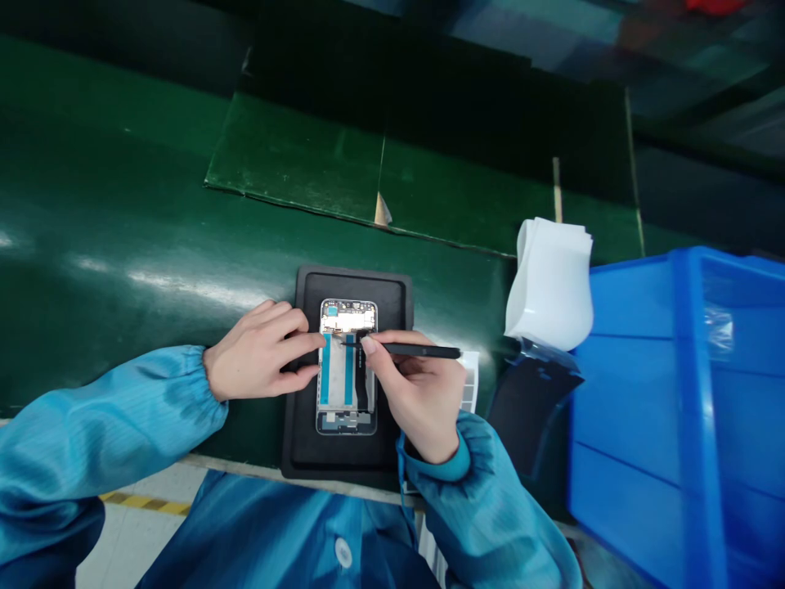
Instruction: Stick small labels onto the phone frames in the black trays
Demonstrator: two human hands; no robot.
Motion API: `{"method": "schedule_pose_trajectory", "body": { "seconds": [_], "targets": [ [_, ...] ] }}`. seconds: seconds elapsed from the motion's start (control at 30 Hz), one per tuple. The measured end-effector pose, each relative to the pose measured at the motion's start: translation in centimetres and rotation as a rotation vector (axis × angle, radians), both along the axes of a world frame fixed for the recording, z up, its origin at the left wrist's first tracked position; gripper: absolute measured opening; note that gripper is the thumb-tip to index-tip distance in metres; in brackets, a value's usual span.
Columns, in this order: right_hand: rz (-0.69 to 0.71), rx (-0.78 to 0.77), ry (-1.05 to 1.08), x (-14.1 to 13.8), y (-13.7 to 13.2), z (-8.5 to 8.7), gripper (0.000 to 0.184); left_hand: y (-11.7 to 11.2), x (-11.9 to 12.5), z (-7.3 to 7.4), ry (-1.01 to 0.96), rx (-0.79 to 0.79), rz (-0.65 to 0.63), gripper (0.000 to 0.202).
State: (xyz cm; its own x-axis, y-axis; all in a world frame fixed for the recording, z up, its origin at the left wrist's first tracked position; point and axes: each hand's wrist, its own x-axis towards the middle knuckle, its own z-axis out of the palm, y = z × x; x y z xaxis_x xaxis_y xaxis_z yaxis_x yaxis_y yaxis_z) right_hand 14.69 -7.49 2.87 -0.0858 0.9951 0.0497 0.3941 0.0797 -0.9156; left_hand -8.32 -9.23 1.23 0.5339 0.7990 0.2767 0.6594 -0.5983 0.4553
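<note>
A smartphone frame point(347, 368) lies face down on a black rubber mat point(347, 282), its silver rim around a circuit board at the top and two blue strips down the middle. My left hand point(261, 352) rests its fingertips on the frame's left edge. My right hand point(420, 393) grips black tweezers point(417, 350), whose tips reach the upper part of the frame. A dark flexible strip point(361, 376) lies along the frame beneath the tweezers. Whatever the tips touch is too small to make out.
A green-covered workbench point(153, 188) carries the mat, with a stack of white plastic cups point(552, 282) and a dark bag point(531, 409) on the right. A blue plastic bin point(675, 409) stands at the right. A white label sheet point(470, 380) lies behind my right hand.
</note>
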Motion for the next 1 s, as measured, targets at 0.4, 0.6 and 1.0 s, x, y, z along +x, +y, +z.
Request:
{"method": "schedule_pose_trajectory", "body": {
  "seconds": [0.4, 0.6, 1.0],
  "targets": [
    [-0.002, -0.028, 0.029, 0.1, -0.07, -0.04, 0.004, 0.0, -0.04, 0.11, -0.008, -0.012, -0.002, 0.024],
    [0.007, -0.002, -0.016, 0.04, -0.05, -0.05, 0.004, -0.01, -0.06, 0.09, -0.003, -0.016, -0.003, 0.024],
    [0.006, 0.015, -0.07, 0.21, -0.21, -0.23, 0.004, 0.01, -0.13, 0.12, 0.0, -0.01, -0.008, 0.024]
  ]
}}
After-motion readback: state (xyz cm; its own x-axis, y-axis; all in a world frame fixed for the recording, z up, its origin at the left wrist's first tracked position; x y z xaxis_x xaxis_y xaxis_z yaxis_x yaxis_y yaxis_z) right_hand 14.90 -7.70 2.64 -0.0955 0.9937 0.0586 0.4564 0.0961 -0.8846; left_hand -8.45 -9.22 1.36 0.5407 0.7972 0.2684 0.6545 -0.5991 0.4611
